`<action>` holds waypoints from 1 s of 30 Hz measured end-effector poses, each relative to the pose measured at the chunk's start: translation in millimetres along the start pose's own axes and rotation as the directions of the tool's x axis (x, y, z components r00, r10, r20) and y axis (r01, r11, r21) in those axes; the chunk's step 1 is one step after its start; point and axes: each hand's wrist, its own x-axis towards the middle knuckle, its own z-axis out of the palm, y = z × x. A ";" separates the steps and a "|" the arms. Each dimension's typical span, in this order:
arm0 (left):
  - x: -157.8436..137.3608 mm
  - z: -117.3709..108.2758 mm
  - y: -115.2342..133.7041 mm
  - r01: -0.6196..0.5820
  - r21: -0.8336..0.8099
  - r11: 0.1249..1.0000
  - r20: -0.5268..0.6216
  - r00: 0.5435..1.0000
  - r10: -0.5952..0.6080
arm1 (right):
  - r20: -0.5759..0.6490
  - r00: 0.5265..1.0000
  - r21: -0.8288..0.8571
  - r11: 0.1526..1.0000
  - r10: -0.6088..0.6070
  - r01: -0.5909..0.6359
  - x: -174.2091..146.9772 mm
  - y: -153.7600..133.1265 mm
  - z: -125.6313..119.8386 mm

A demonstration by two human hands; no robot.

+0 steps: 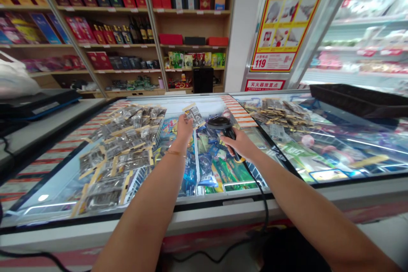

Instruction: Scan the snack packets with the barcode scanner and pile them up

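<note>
My left hand pinches a small clear snack packet by its left side, above the glass lid of a chest freezer. Close to its right, my right hand is wrapped round the handle of a black barcode scanner. The scanner's head points toward the packet, with a gap between them. A black cord runs from the handle down over the freezer's front edge. Many similar packets lie spread in overlapping rows on the glass to the left.
Another heap of packets lies on the lid to the right, near a black tray. Bagged frozen goods show beneath the glass. At the far left stands a dark flat device with a white bag on it. Shelves line the back.
</note>
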 end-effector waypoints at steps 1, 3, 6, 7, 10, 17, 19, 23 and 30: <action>-0.1 0.1 -0.1 0.012 -0.013 1.000 0.010 1.000 -0.012 | -0.003 1.000 -0.004 1.000 0.003 -0.003 -0.5 -0.8 0.2; -0.4 0.0 0.3 0.036 -0.037 0.999 0.024 0.999 -0.035 | -0.003 1.000 -0.015 1.000 0.007 -0.007 -1.2 -2.1 0.3; -1.0 -0.5 1.5 0.056 -0.064 0.996 0.035 0.998 -0.054 | 0.011 1.000 -0.020 1.000 0.001 0.000 -1.9 -2.1 -0.4; -1.3 -0.8 2.1 0.060 -0.071 0.996 0.039 0.998 -0.058 | 0.016 1.000 -0.018 1.000 -0.003 0.004 -1.8 -1.5 -0.7; -2.3 -1.7 3.3 0.067 -0.088 0.994 0.043 0.997 -0.063 | 0.026 1.000 -0.013 1.000 -0.014 0.014 -1.1 0.9 -1.4; -2.2 -2.5 2.9 0.088 -0.101 0.991 0.046 0.995 -0.084 | 0.031 0.999 -0.003 1.000 -0.014 0.014 0.5 5.2 -1.4; -2.2 -2.5 2.7 0.089 -0.108 0.990 0.052 0.995 -0.083 | 0.031 0.999 -0.005 1.000 -0.018 0.018 0.6 6.0 -1.6; -3.1 -2.3 3.4 0.096 -0.124 0.988 0.059 0.994 -0.089 | 0.037 0.999 -0.011 1.000 -0.018 0.019 0.4 6.0 -2.3; -3.3 -2.4 4.4 0.105 -0.120 0.987 0.058 0.993 -0.098 | 0.034 0.999 0.007 1.000 -0.010 0.010 -0.3 3.8 -2.0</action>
